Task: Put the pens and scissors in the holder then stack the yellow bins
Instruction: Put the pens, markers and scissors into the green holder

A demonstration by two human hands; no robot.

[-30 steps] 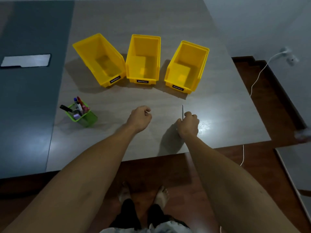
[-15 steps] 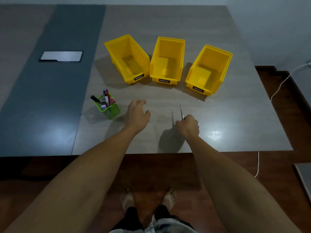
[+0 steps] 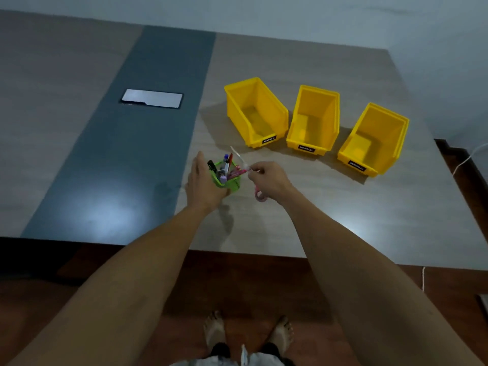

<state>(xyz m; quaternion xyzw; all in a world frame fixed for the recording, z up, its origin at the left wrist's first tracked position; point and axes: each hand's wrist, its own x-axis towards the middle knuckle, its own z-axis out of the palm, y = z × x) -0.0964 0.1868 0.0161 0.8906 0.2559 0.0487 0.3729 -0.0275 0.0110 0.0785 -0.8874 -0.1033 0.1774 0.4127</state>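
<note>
A green mesh holder [image 3: 230, 180] stands on the table with several pens [image 3: 226, 161] upright in it. My left hand [image 3: 202, 182] cups the holder's left side, fingers stretched along it. My right hand [image 3: 268, 178] is just right of the holder and grips the scissors [image 3: 260, 194]. Their pink handle hangs below my fist. The blades slant up and left over the holder's rim. Three empty yellow bins sit in a row behind: left [image 3: 254, 112], middle [image 3: 314, 120], right [image 3: 375, 138], all separate, labels facing me.
A flat white rectangular device [image 3: 151, 98] lies on the table's blue-grey strip [image 3: 126, 159], far left of the bins. The table's front edge [image 3: 237, 250] runs across below my hands. A white cable [image 3: 467, 159] hangs at the right, over wooden floor.
Both hands moved left to the holder. My left hand went from open on the table to cupping the holder. My right hand carried the scissors over and tilted the blades across its rim.
</note>
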